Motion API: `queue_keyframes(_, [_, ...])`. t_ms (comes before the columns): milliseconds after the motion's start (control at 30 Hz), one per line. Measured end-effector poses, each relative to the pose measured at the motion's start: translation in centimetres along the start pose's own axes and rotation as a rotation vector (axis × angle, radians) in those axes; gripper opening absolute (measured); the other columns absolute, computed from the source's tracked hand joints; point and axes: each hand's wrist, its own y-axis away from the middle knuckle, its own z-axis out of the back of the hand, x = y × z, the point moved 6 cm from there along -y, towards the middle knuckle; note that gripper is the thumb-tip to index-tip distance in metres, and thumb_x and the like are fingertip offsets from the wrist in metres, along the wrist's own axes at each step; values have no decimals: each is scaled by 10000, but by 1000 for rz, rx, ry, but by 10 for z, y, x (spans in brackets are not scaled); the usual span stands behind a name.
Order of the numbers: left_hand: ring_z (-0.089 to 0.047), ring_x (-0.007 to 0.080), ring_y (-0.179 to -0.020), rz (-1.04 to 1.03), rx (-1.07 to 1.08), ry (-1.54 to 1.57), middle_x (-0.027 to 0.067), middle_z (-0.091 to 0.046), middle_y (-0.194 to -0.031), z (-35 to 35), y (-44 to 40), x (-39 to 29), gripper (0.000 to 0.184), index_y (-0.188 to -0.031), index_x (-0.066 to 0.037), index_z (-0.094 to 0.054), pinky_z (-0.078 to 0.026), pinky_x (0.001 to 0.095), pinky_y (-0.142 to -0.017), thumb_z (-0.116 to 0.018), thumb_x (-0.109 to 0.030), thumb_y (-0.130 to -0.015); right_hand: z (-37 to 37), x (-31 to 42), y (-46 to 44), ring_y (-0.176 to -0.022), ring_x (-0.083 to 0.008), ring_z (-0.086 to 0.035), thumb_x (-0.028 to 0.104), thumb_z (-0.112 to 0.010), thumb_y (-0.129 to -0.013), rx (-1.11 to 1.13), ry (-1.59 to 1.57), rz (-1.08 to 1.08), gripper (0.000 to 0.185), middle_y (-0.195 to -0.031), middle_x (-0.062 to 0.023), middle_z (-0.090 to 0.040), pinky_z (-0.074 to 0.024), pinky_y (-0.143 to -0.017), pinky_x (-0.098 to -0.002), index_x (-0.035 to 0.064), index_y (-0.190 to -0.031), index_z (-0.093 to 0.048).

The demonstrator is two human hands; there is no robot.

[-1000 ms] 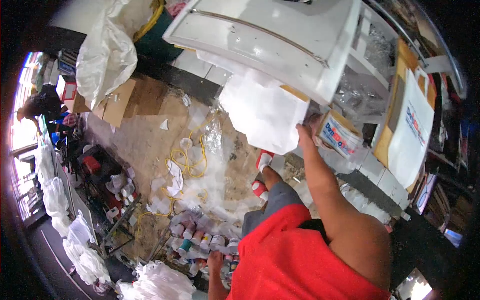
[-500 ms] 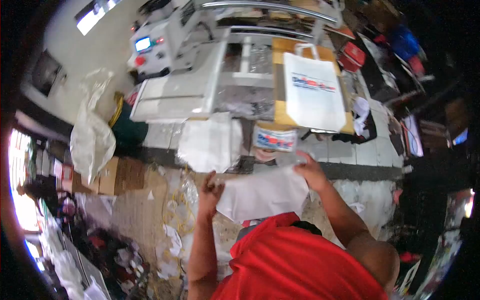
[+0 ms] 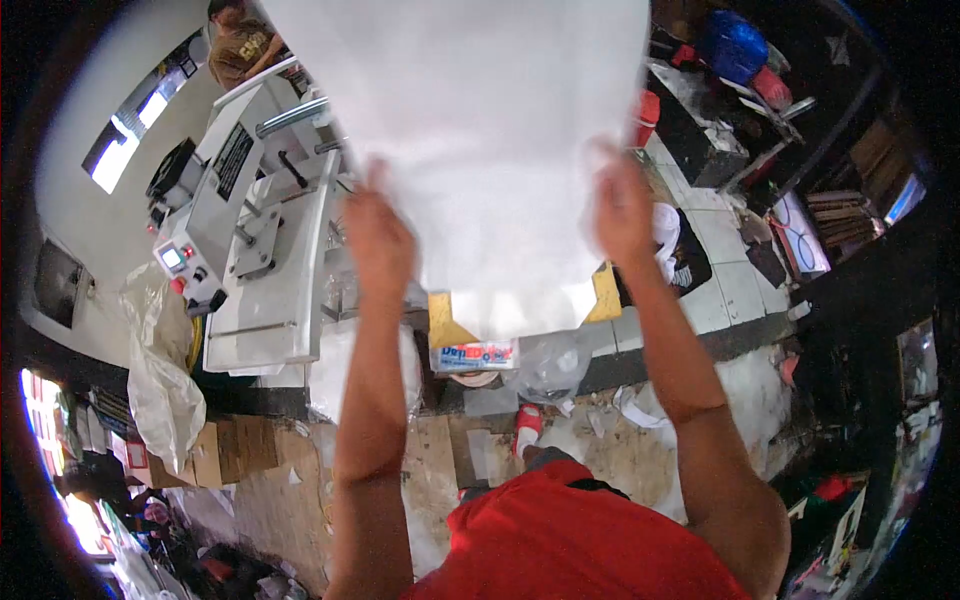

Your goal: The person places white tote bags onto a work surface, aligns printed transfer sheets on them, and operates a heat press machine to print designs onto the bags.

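Note:
A large white bag or sheet (image 3: 490, 130) is stretched upright between my hands, slightly blurred. My left hand (image 3: 378, 235) is closed on its left edge, and my right hand (image 3: 622, 205) is closed on its right edge. Below the sheet lies a yellow-brown board (image 3: 450, 322) with white material on it, partly hidden. A small box with blue and red print (image 3: 475, 356) sits just in front of the board. The stack of white pieces (image 3: 365, 370) is behind my left forearm.
A white machine (image 3: 265, 330) with a small lit screen stands at the left. Beyond it is another person (image 3: 240, 45). A translucent plastic bag (image 3: 550, 365) hangs at the counter's front edge. Cardboard boxes (image 3: 225, 450) and a whitish sack (image 3: 165, 370) are at the lower left.
The white piece was taken from the stack, held low in both hands, then raised and spread over the board. The view has swung from the floor toward the counter.

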Motion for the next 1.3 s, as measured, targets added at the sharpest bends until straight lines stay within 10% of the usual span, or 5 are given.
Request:
queue_keyframes(67, [-588, 439, -1007, 363, 544, -35, 274, -557, -1104, -129, 97, 40, 490, -1412, -161, -516, -494, 530, -870, -494, -76, -930, -80, -118, 103, -830, -408, -672, 71, -601, -846, 423, 36, -562, 397, -889, -227, -680, -541, -753, -477, 90, -1241, -642])
queue_keyframes(133, [-602, 418, -976, 311, 606, -24, 222, -579, -1066, -163, 171, 42, 480, -1399, -148, -534, -490, 530, -840, -530, -123, -920, -120, -186, 212, -880, -412, -649, 126, -626, -848, 645, 181, -447, 333, -915, -215, -675, -516, -800, -513, 93, -1176, -676])
queue_keyframes(1133, [-607, 375, -1051, 367, 387, 164, 192, -571, -1214, -150, 194, 34, 439, -1324, -44, -595, -512, 451, -879, -554, -52, -887, -86, -141, 213, -962, -388, -557, 79, -610, -903, 245, 233, -412, 271, -1012, -190, -555, -470, -853, -465, 22, -1163, -662])
queue_keyframes(1300, [-616, 288, -1004, 540, 204, 358, 173, -577, -1187, -105, 214, 64, 378, -1300, 0, -555, -523, 352, -796, -537, -37, -924, -13, -168, 238, -1008, -348, -601, 170, -537, -995, -174, 112, -787, 263, -1084, -204, -603, -479, -907, -416, -34, -1146, -606])
